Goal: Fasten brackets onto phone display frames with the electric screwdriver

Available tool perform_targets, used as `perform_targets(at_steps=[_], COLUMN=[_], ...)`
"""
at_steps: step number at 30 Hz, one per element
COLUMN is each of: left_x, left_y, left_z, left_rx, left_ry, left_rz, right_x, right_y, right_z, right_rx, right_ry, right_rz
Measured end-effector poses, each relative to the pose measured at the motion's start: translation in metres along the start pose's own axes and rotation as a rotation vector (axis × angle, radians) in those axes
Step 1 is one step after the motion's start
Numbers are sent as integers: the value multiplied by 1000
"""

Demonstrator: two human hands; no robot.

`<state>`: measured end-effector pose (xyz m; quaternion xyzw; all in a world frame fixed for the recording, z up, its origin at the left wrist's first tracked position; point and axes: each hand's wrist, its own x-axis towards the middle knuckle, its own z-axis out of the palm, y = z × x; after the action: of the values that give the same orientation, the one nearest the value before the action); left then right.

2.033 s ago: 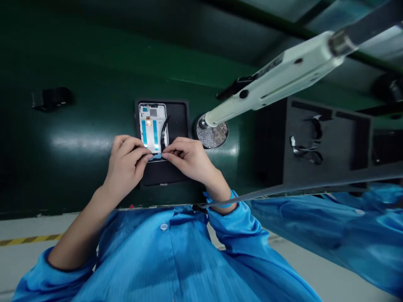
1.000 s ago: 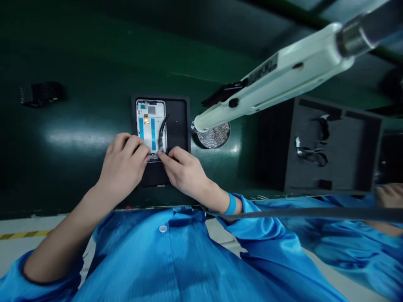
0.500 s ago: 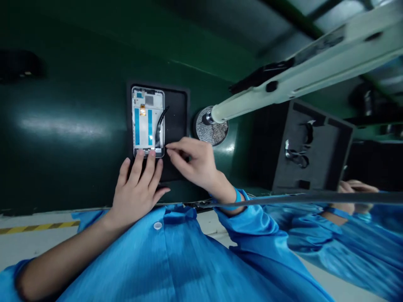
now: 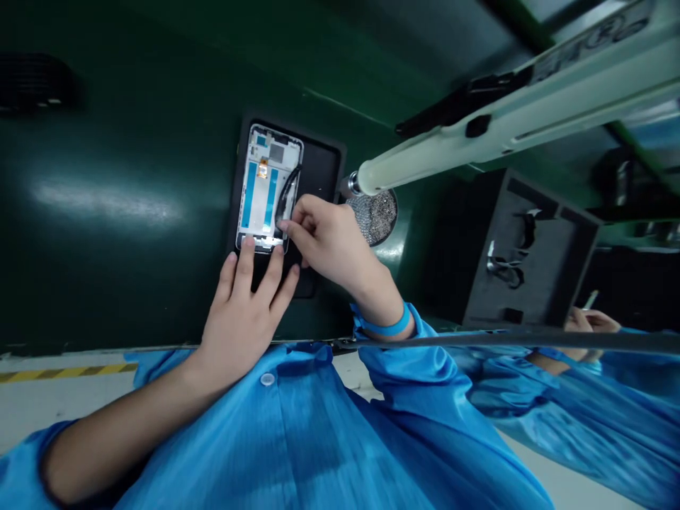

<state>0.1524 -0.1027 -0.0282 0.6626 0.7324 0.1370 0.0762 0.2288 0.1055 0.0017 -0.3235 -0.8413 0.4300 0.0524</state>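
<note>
A pale phone frame (image 4: 261, 202), with two blue strips (image 4: 272, 191) running down its middle and a small orange patch (image 4: 263, 170) above them, lies slightly tilted in the left part of a black tray (image 4: 321, 166) on the dark green bench (image 4: 132, 283). The left hand (image 4: 241, 322) is laid palm down at the near end of the frame, its fingers spread wide; two of the fingertips reach the frame's bottom edge, while the others rest outside it. The right hand (image 4: 340, 244) comes in from the side, its thumb at the lower end of a dark curved strip (image 4: 290, 188) that lies along the frame's right edge. The fingers of this hand are curled close to the thumb — whether they pinch the strip, I cannot tell. A blue band (image 4: 390, 327) circles the right wrist. Just beyond the tray stands a round dish (image 4: 381, 216) of small silvery pieces, and over it slants a long pale tool (image 4: 531, 126) with a black lever. Farther right, a dark box (image 4: 552, 262) holds a few black, shiny-ended pieces (image 4: 525, 230). Past the box, a co-worker's hands (image 4: 589, 322) hold something slim and light — too small to make out.
</note>
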Motion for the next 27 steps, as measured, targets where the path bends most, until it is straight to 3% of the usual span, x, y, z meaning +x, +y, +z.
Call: perform_targets(at_steps=[2,4,6,9,11,13,17,20,22,27], left_x=[1,1,0,-2,-3,-4,-5,-8,-9,-9], left_y=[4,4,3,-1,-4,-6,-9,-9,-7,-6], left_z=[5,10,13,13,11,9,10,11,12,12], left_rx=[-11,2,14,12,3,3,74,78,57,13], left_ry=[28,66,87,85,105,133,135,116,114,123], left_rz=[-10,-8,-3,19,22,13,32,32,14,-14], right_x=[-6,-17,-30,-35,-28,-15,1,6,10,18], right_y=[3,9,17,24,22,16,13,29,45,76], right_z=[-3,-6,-9,-12,-13,-17,-33,-42,-42,-26], right_rx=[80,190,268,253,221,208,200,245,248,177], right_ry=[-19,60,306,657,679,668,786,853,906,861], right_rz=[6,24,8,-172,-301,-339,-264,-230,-184,-51])
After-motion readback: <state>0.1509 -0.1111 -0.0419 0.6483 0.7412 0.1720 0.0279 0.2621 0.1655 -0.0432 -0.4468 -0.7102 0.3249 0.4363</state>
